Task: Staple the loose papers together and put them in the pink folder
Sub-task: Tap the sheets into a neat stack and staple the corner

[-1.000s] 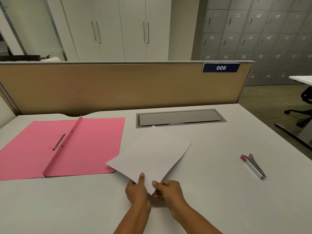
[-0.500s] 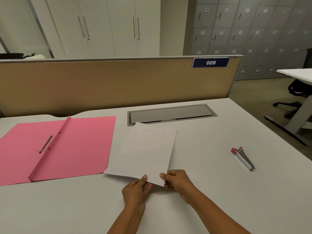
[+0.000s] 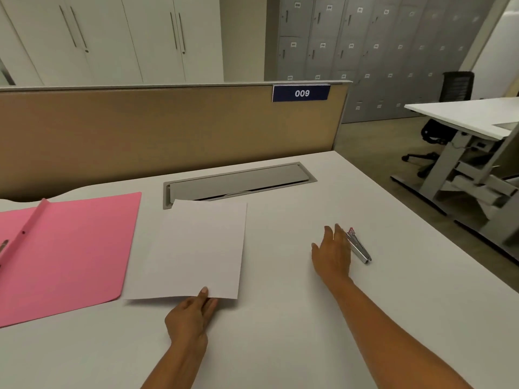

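The white papers [image 3: 193, 248] lie as a squared stack in the middle of the desk. My left hand [image 3: 191, 318] pinches their near edge, thumb on top. To the left the pink folder [image 3: 70, 256] lies open and flat, its metal fastener at the spine near the frame's edge. A silver stapler [image 3: 359, 247] with a red end lies to the right of the papers. My right hand [image 3: 332, 254] hovers with fingers spread just left of the stapler, its fingertips beside it, holding nothing.
A grey cable hatch [image 3: 238, 182] is set into the white desk [image 3: 280, 332] behind the papers, below a tan partition [image 3: 168, 130]. The desk's right edge runs diagonally past the stapler. Another desk and a black chair [image 3: 438, 130] stand to the right.
My right hand has let go of the papers and reached right to the stapler. The papers have been turned square to me; my left hand still holds their near edge.
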`<state>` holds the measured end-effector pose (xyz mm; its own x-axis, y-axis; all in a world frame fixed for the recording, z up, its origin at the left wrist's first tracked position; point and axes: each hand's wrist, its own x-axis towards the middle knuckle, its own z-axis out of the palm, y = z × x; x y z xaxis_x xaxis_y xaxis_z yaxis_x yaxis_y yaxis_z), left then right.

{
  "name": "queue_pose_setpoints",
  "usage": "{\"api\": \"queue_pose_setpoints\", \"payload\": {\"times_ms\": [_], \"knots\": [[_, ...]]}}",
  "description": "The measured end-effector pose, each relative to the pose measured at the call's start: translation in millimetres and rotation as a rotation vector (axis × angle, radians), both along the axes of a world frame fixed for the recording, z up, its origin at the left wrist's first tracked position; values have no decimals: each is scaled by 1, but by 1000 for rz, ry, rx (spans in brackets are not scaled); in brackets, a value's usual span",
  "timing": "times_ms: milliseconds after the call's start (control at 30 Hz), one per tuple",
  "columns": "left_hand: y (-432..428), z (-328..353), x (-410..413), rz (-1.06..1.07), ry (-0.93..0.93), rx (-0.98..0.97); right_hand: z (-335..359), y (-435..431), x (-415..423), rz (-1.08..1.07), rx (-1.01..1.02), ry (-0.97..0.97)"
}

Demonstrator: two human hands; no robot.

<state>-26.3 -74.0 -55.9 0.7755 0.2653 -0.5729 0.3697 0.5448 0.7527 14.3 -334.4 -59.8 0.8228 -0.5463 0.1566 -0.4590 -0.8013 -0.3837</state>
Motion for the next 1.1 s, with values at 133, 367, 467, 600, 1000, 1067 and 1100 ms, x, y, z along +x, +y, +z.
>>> {"api": "queue_pose_setpoints", "payload": {"times_ms": [133,367,467,600,1000,1067,1100], "knots": [[0,-2,1,-2,-16,2,-3,-30,1,-96,-129,184],[3,-4,0,-5,-66,48,-6,-39,6,-152,-35,129],[5,-3,0,-1,-72,41,-8,-39,2,-138,-48,63],[8,-1,1,-7,-85,38,-9,-22,-2,-66,42,-3],[25,10,-3,55,-152,30,12,103,-38,95,1300,9],[28,14,-6,73,-160,29,11,116,-41,70,1653,28],[30,15,-7,81,-164,30,12,121,-42,46,1798,40]]}}
